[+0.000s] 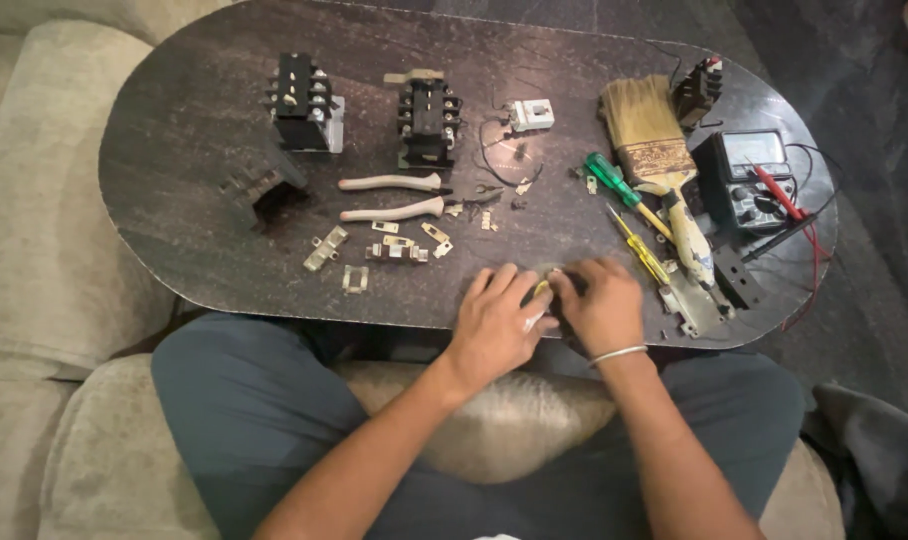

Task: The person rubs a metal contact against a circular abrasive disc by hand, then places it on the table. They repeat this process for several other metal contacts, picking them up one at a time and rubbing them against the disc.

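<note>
Pinching a small part (540, 290) between both hands at the near edge of the dark oval table (174, 150) — my left hand (496, 325) and right hand (599, 305) are curled shut around it, touching, so I cannot tell what it is. Just right of my right hand lie two screwdrivers (634, 240) and a paintbrush (659, 160); beyond my left, pliers (394, 197) and brass bits (399, 245)
</note>
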